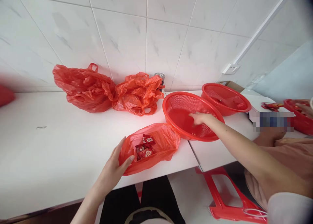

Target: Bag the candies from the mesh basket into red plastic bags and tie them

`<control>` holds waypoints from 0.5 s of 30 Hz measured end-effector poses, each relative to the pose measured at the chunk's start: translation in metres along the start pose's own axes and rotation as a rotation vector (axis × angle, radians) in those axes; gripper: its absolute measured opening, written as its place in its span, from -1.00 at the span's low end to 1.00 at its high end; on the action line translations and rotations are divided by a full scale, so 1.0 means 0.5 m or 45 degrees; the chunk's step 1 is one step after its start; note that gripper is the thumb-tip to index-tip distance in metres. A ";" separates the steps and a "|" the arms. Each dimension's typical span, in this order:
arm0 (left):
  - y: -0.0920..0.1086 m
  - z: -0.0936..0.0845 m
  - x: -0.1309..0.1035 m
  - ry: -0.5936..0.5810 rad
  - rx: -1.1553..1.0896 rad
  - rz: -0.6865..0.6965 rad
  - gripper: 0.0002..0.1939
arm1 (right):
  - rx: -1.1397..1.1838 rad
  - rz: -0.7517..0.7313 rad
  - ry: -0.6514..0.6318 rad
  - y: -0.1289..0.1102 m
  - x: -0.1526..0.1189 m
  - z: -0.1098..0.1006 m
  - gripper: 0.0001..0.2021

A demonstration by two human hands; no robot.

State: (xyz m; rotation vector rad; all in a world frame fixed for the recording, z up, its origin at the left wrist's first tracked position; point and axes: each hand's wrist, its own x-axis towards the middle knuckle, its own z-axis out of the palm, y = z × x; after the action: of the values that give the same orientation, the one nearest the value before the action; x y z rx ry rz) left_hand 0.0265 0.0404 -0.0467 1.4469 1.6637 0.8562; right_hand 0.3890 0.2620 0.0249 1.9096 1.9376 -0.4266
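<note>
My left hand (117, 163) grips the near-left side of a red plastic bag (161, 139) that lies open on the table. Its thumb reaches over the bag and the fingers curve along the outer rim. Inside the bag are several small red packets (146, 149) with printed labels. My right hand (198, 118) reaches down into a red colander (179, 98), fingers partly stretched and nothing visible in them. A few tiny bits lie on the colander's bottom, too small to name.
Two crumpled red bags (84, 90) (138, 93) stand against the tiled wall, with a dark cylinder (160, 76) behind. Another red colander (226, 110) stands at the back right. A co-worker's hand (305, 108) is over a red basket (299, 121). Below is a red stool (227, 191).
</note>
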 end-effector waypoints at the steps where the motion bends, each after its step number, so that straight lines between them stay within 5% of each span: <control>1: -0.004 0.001 -0.003 0.006 -0.058 -0.077 -0.26 | -0.004 0.036 -0.042 0.020 0.012 0.013 -0.39; 5: -0.021 -0.003 -0.013 0.018 -0.182 -0.287 -0.27 | 0.012 0.014 -0.140 0.057 0.036 0.041 -0.75; 8: -0.025 -0.011 -0.018 0.065 -0.170 -0.334 -0.29 | 0.121 -0.132 -0.181 0.049 0.032 0.024 -0.88; 11: -0.018 -0.016 -0.021 0.099 -0.213 -0.347 -0.29 | 0.339 -0.374 -0.130 0.008 -0.005 -0.009 -0.85; 15: -0.013 -0.014 -0.020 0.132 -0.224 -0.373 -0.28 | 0.854 -0.875 0.163 -0.084 -0.108 -0.026 -0.74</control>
State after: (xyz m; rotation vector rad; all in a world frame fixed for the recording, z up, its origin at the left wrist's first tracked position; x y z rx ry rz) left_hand 0.0178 0.0293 -0.0476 1.0246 1.7738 0.8970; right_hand 0.3464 0.2193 0.0594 1.5413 2.7636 -1.3116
